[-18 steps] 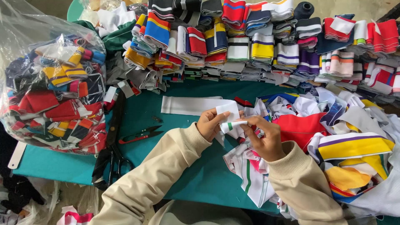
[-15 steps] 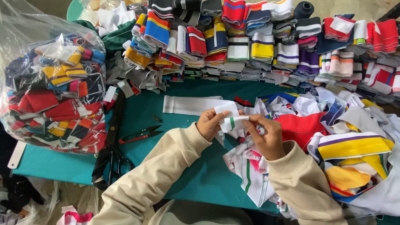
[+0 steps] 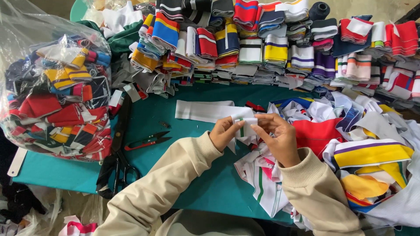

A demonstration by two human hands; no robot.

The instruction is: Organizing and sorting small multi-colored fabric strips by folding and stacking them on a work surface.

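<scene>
Pinching white collar strip (image 3: pixel 243 120) with both hands' fingers (image 3: pixel 262 119).

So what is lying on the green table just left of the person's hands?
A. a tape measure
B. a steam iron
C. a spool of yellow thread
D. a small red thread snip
D: a small red thread snip lies on the green table just left of the left hand, beside the large black scissors; no tape measure, yellow spool or iron shows there.
</scene>
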